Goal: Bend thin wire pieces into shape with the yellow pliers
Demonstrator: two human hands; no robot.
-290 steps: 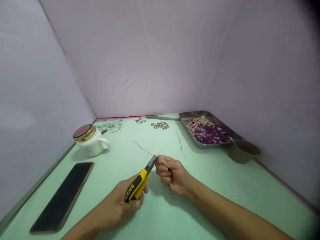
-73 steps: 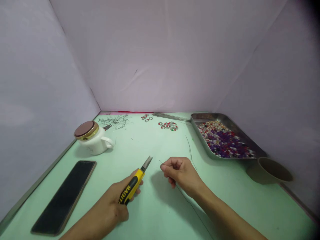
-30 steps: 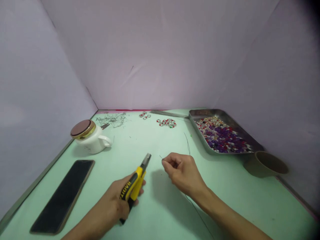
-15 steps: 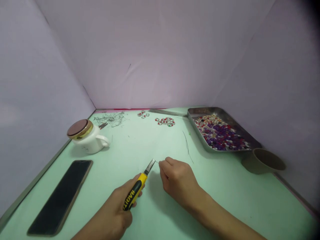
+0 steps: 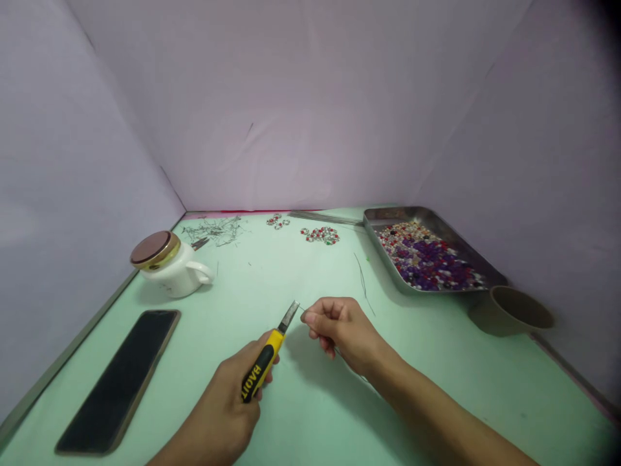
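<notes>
My left hand (image 5: 237, 382) is closed around the yellow and black handles of a pair of pliers (image 5: 264, 356), whose metal jaws point up and away from me. Between thumb and forefinger, my right hand (image 5: 342, 330) pinches a thin wire (image 5: 301, 307). One end of the wire meets the tip of the plier jaws; its tail shows below the palm, by the wrist. Farther back on the pale green table lie small rings of red and clear beads (image 5: 320, 235), with a smaller bunch of beaded rings (image 5: 278, 222) to their left.
At right, a metal tray (image 5: 398, 281) holds many loose beads, beside a brown cup (image 5: 514, 314). Loose wire (image 5: 363, 281) lies near the tray. On the left are a lidded white mug (image 5: 174, 272), a phone (image 5: 119, 382) and a heap of wire scraps (image 5: 216, 230). Straight wires (image 5: 325, 219) lie behind.
My right hand has turned over, so its thumb and curled fingers now show, along with the wire's tail. The pliers have shifted slightly up and remain in my left hand.
</notes>
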